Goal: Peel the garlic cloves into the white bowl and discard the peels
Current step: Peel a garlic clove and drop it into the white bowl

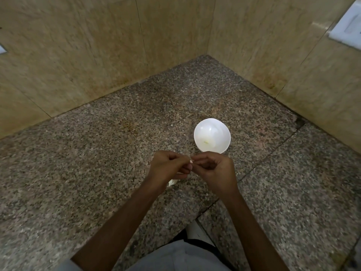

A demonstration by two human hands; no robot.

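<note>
we see both hands meeting over the granite counter (97, 153), just in front of the white bowl (222, 132). the left hand (168, 167) has its fingers curled in, and its thumb and forefinger pinch a small white piece, the garlic clove (191, 160). the right hand (214, 170) comes in from the other side with its fingers bent too, and its fingertips (196, 162) close on the same piece. only a sliver of the clove shows between the two hands, so we cannot tell how much skin is on it.

the bowl stands upright on the counter, close beyond the right hand's knuckles and apart from them. inside it we make out pale contents with a faint yellow-green spot (206, 142); the glare hides what they are.

a white scrap (172, 182) lies on the counter under the left wrist, partly covered by it; we cannot tell whether it is peel or more garlic.

tan tiled walls (78, 55) meet in a corner behind the counter, and a white wall plate (349, 30) sits at the upper right. grey clothing (181, 255) shows at the bottom edge.
</note>
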